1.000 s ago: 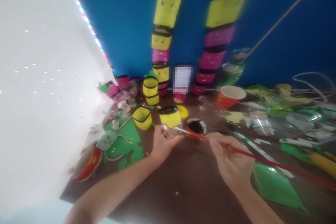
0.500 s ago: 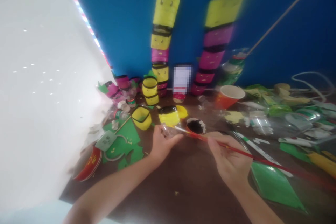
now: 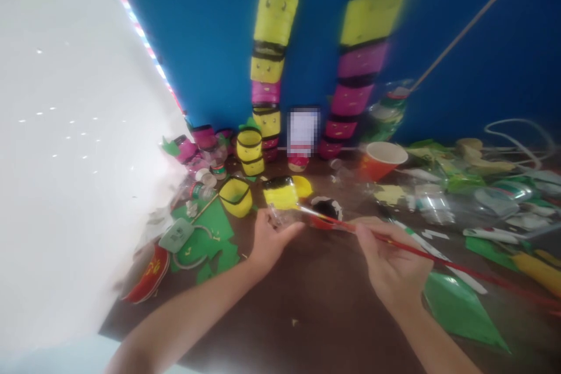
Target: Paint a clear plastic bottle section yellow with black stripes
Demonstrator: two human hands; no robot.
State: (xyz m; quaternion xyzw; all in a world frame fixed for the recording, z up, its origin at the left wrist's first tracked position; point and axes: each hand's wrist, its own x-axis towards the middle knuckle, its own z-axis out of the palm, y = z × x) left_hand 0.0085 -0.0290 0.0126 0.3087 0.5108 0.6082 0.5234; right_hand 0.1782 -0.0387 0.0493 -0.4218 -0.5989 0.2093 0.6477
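My left hand (image 3: 274, 239) grips the clear lower end of a plastic bottle piece (image 3: 281, 194), painted yellow with a black band at its top. Between the thumb and fingers of my right hand (image 3: 390, 251) is a long red paintbrush (image 3: 409, 250), its handle slanting down to the right. The brush tip is at the right side of the yellow paint. Just behind the brush stands a cup of black paint (image 3: 328, 208), partly covered by it. A yellow round lid or dish (image 3: 302, 186) lies behind the bottle piece.
Stacked yellow and magenta bottle figures (image 3: 274, 17) stand against the blue wall. On the left are green sheets (image 3: 219, 219), a yellow cup (image 3: 236, 197) and a red bowl (image 3: 151, 274). An orange paper cup (image 3: 377, 166), clear bottles and a green packet (image 3: 467, 310) lie right.
My right hand has moved slightly right with the brush, and the brush tip has shifted right along the yellow bottle piece. My left hand holds nearly the same position.
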